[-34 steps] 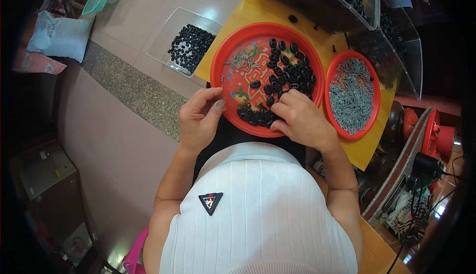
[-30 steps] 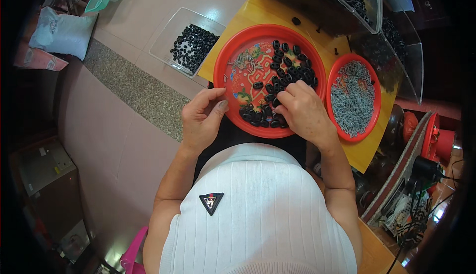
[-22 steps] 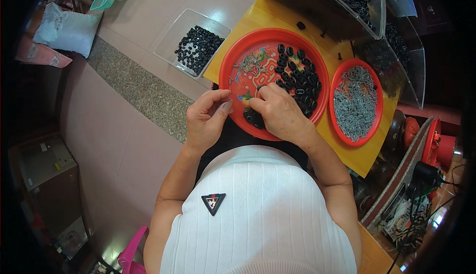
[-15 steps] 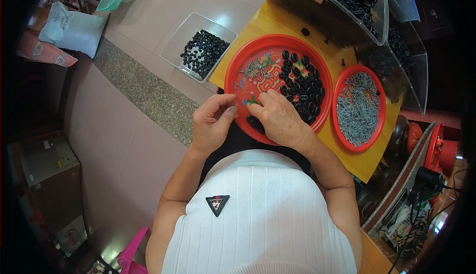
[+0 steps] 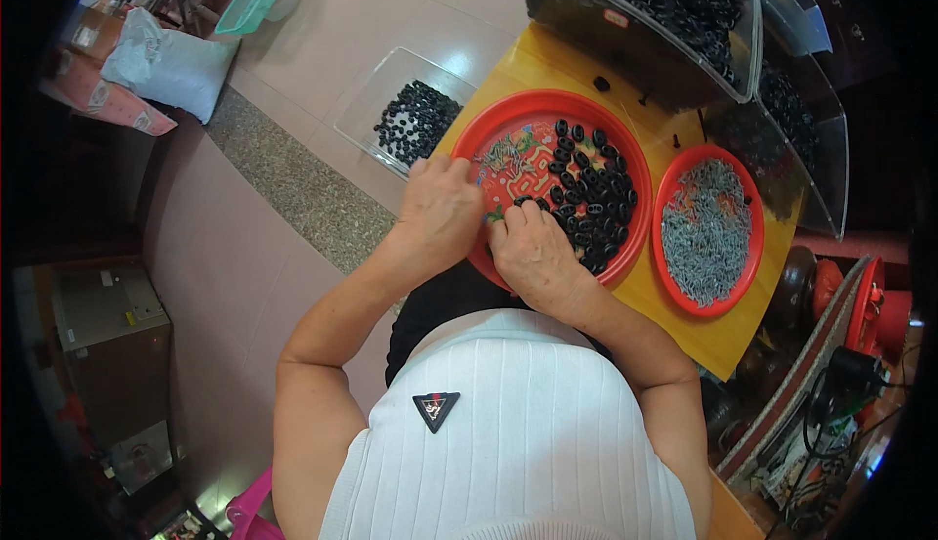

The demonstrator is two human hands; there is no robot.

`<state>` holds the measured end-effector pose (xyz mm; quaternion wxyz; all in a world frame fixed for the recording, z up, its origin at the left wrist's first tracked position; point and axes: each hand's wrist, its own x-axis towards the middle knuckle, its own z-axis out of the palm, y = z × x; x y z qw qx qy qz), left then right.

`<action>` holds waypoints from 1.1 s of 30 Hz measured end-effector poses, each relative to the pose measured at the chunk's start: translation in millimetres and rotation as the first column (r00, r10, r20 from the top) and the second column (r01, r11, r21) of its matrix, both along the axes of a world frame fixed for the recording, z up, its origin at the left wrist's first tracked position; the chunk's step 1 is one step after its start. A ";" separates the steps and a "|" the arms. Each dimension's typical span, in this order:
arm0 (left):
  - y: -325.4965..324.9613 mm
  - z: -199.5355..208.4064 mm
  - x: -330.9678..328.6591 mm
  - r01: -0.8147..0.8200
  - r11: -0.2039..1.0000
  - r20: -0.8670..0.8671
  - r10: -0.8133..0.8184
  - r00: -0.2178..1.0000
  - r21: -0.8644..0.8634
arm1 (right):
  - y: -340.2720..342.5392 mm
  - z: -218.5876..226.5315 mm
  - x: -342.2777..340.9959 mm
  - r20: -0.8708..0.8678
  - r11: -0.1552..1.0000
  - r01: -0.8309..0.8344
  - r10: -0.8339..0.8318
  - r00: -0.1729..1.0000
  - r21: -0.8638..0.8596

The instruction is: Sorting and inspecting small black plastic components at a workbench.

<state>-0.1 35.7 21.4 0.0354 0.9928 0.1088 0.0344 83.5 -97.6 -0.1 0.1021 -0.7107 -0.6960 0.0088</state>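
A round red tray (image 5: 547, 97) lies in front of me on a yellow tabletop. Many small black oval pieces with holes (image 5: 606, 193) crowd its right half, and a loose pile of silver screws (image 5: 508, 154) lies at its upper left. My left hand (image 5: 440, 206) reaches over the left rim with its fingers bent downward, back of the hand up. Close beside it, my right hand (image 5: 542, 252) is curled above the near part of the tray, next to some black pieces. Both sets of fingertips are closed; whatever they grip is hidden.
A smaller red oval tray (image 5: 709, 311) full of silver screws (image 5: 705, 237) stands to the right. Clear bins (image 5: 635, 37) of dark parts sit at the back. On the floor, a clear box (image 5: 430, 61) contains black pieces; a white sack (image 5: 166, 66) lies far left.
My left hand has moved forward and up onto the tray's left rim, turning back upward. My right hand has shifted slightly toward me. The whole view has tilted a little.
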 end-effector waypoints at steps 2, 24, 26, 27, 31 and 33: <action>-6.5 2.3 8.3 0.021 0.999 -0.102 -0.018 0.995 0.036 | -4.3 -5.9 -1.6 -0.021 1.000 0.000 0.001 1.000 0.030; -15.4 10.3 23.7 0.209 0.974 -0.376 -0.163 0.912 0.085 | -6.5 -5.7 1.9 0.058 0.996 -0.085 0.084 0.995 0.011; -16.6 7.8 23.6 0.212 0.971 -0.354 -0.160 0.921 0.113 | -6.4 -6.4 2.6 0.053 0.997 -0.080 0.080 0.995 0.007; -17.2 5.8 24.0 0.210 0.971 -0.352 -0.158 0.922 0.115 | -6.5 -6.8 2.6 0.044 0.997 -0.079 0.079 0.996 -0.001; -17.8 2.9 27.8 0.198 0.978 -0.420 -0.152 0.895 0.068 | -5.6 -4.7 4.6 0.091 0.993 -0.115 0.116 0.989 -0.017; -17.4 2.5 28.4 0.190 0.981 -0.424 -0.154 0.893 0.046 | -5.4 -1.8 4.6 0.111 0.986 -0.137 0.146 0.983 -0.090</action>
